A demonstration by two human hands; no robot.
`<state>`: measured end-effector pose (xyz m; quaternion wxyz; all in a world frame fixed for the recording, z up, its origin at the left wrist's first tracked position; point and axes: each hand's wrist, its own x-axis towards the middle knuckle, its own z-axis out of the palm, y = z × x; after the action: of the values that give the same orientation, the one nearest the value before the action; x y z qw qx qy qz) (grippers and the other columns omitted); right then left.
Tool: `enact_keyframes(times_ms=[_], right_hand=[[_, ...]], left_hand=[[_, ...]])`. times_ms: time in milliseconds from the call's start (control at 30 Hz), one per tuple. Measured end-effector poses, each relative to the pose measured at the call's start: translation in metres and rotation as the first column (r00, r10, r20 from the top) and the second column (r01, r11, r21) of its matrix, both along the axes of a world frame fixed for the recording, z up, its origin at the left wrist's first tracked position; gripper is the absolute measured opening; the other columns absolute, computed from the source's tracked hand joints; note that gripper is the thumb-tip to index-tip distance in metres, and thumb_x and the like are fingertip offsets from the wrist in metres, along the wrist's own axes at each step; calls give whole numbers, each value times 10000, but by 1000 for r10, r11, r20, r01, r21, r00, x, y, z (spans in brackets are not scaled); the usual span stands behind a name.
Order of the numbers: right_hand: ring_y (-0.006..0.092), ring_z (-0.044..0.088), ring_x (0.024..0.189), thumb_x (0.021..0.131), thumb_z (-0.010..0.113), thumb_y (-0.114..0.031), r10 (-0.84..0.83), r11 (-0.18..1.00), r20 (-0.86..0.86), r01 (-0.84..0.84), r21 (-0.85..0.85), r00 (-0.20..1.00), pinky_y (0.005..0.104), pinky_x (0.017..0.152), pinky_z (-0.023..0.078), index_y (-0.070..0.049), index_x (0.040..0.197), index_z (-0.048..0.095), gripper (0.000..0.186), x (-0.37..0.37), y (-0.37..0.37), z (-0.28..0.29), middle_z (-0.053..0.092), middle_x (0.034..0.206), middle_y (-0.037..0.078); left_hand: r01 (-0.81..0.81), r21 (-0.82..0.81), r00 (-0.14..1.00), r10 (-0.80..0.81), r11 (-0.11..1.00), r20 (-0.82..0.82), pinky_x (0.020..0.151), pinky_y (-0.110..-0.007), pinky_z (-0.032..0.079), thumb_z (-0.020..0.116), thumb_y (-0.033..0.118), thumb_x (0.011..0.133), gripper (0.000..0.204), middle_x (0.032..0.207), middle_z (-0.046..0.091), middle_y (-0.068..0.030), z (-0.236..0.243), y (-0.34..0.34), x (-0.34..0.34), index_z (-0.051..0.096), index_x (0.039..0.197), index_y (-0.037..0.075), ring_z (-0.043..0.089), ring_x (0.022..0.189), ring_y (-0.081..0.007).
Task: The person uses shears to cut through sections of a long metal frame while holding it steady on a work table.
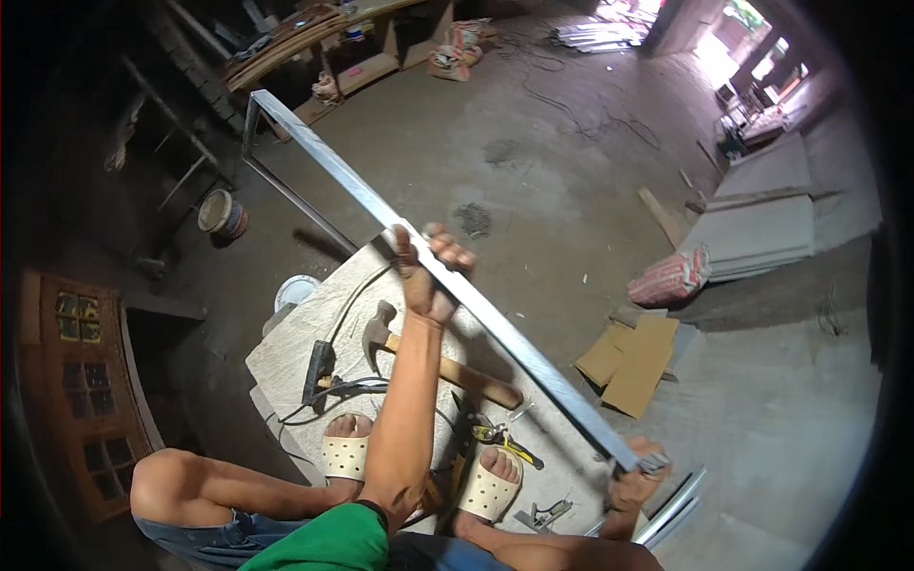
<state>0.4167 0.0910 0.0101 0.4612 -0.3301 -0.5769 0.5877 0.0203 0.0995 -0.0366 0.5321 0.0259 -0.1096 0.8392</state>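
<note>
A long square metal tube (519, 344) slants across the view from upper left to lower right. At its far end it joins a short piece and another thinner bar (300, 202), so it looks like part of a bent or welded frame. My left hand (430, 276) is wrapped around the tube near its middle. My right hand (638, 481) grips its near right end. Under my left forearm lies a claw hammer (476, 381) with a wooden handle on a pale slab (295, 347). Yellow-and-black pliers (509, 444) and a combination square (546, 515) lie close to my right foot.
A black power strip (317, 371) with cables rests on the slab. A bucket (223, 215) stands at left, and a red-and-white sack (669, 276) and cardboard (640, 366) lie at right. Metal lengths (674, 509) lie beside my right hand. A wooden shelf (367, 71) stands behind.
</note>
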Motion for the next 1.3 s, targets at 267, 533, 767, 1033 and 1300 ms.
enact_keyframes(times_ms=[267, 533, 767, 1033, 1300], right_hand=[[259, 675, 782, 887, 688, -347, 95, 964, 122, -122, 236, 988, 405, 822, 525, 34, 895, 639, 384, -69, -12, -7, 693, 868, 180], [216, 660, 835, 833, 751, -360, 45, 998, 506, -64, 21, 862, 320, 785, 517, 50, 1086, 632, 496, -76, -39, -15, 695, 921, 133], [289, 585, 1120, 719, 824, -362, 209, 966, 478, -256, 34, 853, 377, 891, 492, -5, 1321, 464, 788, -46, -13, -48, 552, 1249, 175], [358, 437, 1267, 682, 738, -379, 98, 840, 958, -539, 66, 271, 492, 964, 382, -112, 1334, 499, 744, -29, -45, -105, 435, 1386, 187], [364, 491, 1213, 702, 718, -318, 324, 707, 944, -678, -200, 60, 509, 898, 433, -91, 1281, 515, 654, -41, -31, -113, 493, 1318, 217]], left_hand=[[-52, 240, 994, 28, 969, 101, 676, -332, 540, 740, 240, 846, 375, 776, 667, -11, -13, 7, 54, 523, 1111, 88, 674, 718, -143], [51, 166, 990, -71, 985, 120, 644, -338, 423, 538, 224, 957, 153, 684, 476, 42, -19, -6, 52, 493, 997, 84, 462, 572, -105], [85, -77, 993, -78, 993, 84, 664, -298, 420, 533, 218, 963, 274, 643, 445, 22, -3, 0, 30, 477, 720, 106, 449, 596, -95], [17, -233, 999, -23, 972, -23, 657, -278, 443, 559, 172, 955, 263, 644, 431, 30, 14, -9, -4, 449, 722, 116, 450, 605, -77], [-66, -350, 993, 27, 935, -115, 664, -281, 461, 561, 156, 954, 242, 661, 451, 29, 17, -13, 0, 468, 734, 113, 464, 599, -77]])
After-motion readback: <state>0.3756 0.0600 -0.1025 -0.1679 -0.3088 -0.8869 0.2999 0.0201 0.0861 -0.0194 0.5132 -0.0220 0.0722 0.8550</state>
